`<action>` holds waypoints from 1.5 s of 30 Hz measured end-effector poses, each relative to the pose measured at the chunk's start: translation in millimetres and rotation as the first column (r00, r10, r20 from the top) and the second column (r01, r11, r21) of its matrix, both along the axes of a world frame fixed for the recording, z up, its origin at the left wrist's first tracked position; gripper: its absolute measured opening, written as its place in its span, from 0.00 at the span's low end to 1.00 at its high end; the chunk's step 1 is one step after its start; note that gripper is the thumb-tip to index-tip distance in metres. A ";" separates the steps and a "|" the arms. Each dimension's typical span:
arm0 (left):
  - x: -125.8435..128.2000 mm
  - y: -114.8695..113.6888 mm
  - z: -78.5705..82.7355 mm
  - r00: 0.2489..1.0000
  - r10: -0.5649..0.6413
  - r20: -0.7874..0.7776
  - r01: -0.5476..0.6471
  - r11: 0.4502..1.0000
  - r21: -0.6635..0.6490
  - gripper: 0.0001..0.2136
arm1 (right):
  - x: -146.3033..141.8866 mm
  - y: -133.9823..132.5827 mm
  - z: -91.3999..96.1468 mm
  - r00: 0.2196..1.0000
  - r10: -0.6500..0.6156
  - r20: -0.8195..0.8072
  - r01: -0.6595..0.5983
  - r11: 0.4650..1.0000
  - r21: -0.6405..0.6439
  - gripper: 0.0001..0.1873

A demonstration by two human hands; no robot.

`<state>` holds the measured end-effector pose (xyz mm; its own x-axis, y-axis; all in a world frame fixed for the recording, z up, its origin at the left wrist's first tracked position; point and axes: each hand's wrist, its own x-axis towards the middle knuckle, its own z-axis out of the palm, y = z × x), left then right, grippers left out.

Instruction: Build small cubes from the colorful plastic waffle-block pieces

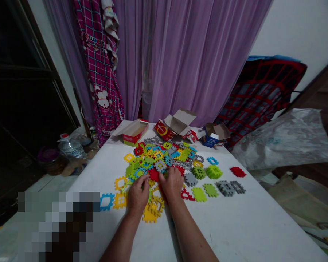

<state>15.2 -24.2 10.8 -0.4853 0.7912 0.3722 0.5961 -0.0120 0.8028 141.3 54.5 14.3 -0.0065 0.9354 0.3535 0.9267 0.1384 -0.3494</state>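
A heap of flat, toothed plastic building tiles [161, 158] in yellow, green, blue, red and grey lies on a white table [235, 225]. My left hand [138, 194] and my right hand [172, 183] rest side by side at the near edge of the heap, fingers curled down onto the tiles. Both touch a red tile [153, 175] between them; what each hand grips is hidden under the fingers. Yellow tiles [151, 213] lie under my wrists. A green assembled cube [213, 171] and grey tiles [229, 187] sit to the right.
Open cardboard boxes [135, 131] [177, 125] [214, 135] stand at the table's far edge before a purple curtain [186, 54]. A lone red tile [237, 171] lies far right. A water bottle [70, 146] sits on the floor left. A plastic sheet [284, 140] lies right.
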 end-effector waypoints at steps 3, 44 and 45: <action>0.0 0.0 -0.7 1.000 0.006 -0.009 -0.006 1.000 -0.004 0.11 | 0.1 0.6 0.1 1.000 0.010 0.006 -0.010 1.000 -0.002 0.17; -9.2 2.9 2.1 0.994 0.070 -0.078 -0.075 0.996 -0.056 0.13 | 247.1 -30.1 -20.1 0.942 -0.313 -0.123 0.335 0.904 0.266 0.23; -9.3 3.0 2.0 0.994 0.073 -0.082 -0.078 0.995 -0.056 0.13 | 248.7 -27.4 -19.5 0.938 -0.326 -0.120 0.346 0.901 0.263 0.23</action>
<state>5.9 -21.2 12.8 -0.5153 0.7750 0.3659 0.6555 0.0814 0.7508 390.1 27.0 -5.2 0.3258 0.7428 0.5850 0.9093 -0.0766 -0.4091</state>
